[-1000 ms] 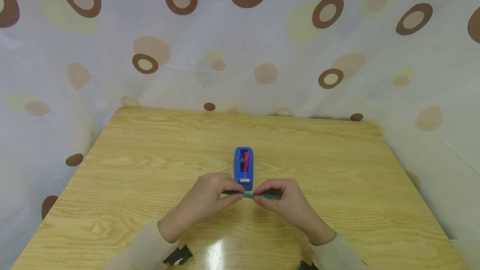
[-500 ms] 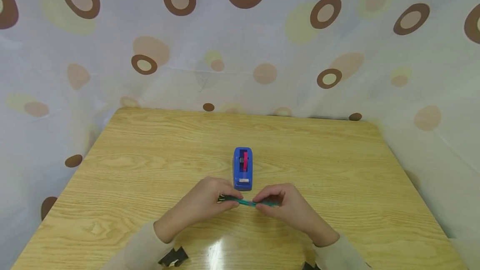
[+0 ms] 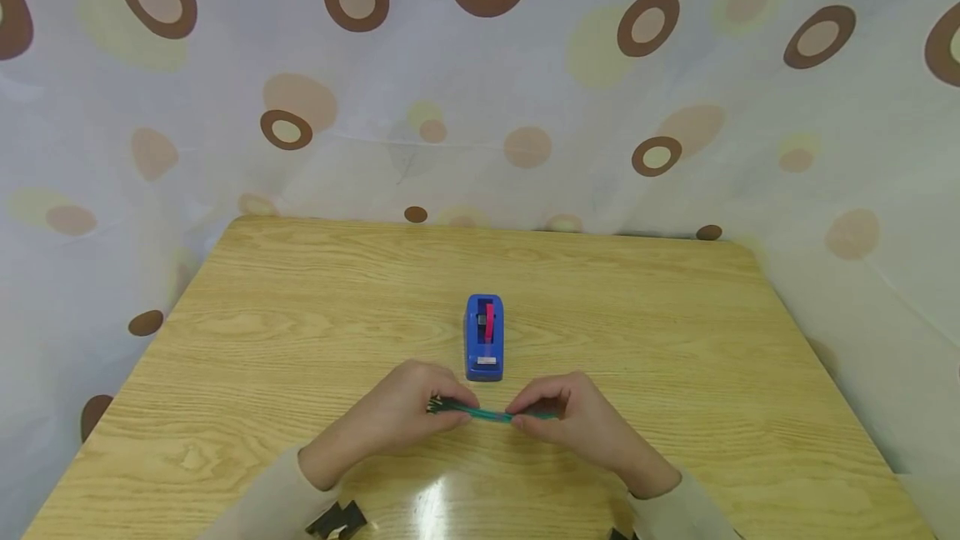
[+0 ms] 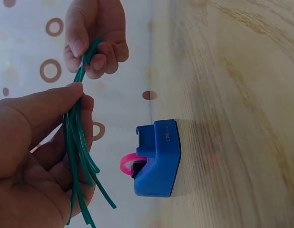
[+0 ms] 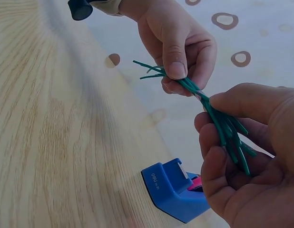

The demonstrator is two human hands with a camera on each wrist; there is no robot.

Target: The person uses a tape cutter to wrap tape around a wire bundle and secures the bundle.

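Both hands hold a bundle of green twist ties [image 3: 491,416] above the table, in front of the tape dispenser. My left hand [image 3: 420,401] pinches one part between thumb and fingers, and the loose ends [image 4: 85,190] fan out across its palm. A short way along, my right hand [image 3: 564,413] pinches the other part, its ends [image 5: 242,152] spreading inside the curled fingers. Between the two hands the strands run close together, with a pale, shiny bit [image 5: 199,95] there in the right wrist view. The blue tape dispenser [image 3: 472,348] carries a pink-cored roll [image 4: 132,164].
A wood-grain table [image 3: 337,290] lies under the hands, with the dispenser near its middle. Behind and beside it hangs a pale curtain [image 3: 465,165] printed with brown rings and dots. Black strap pieces [image 3: 337,519] show by the left sleeve.
Both hands have drawn slightly back from the dispenser with the twist ties. The left hand has shifted left, so the hands stand farther apart and more of the bundle shows between them.
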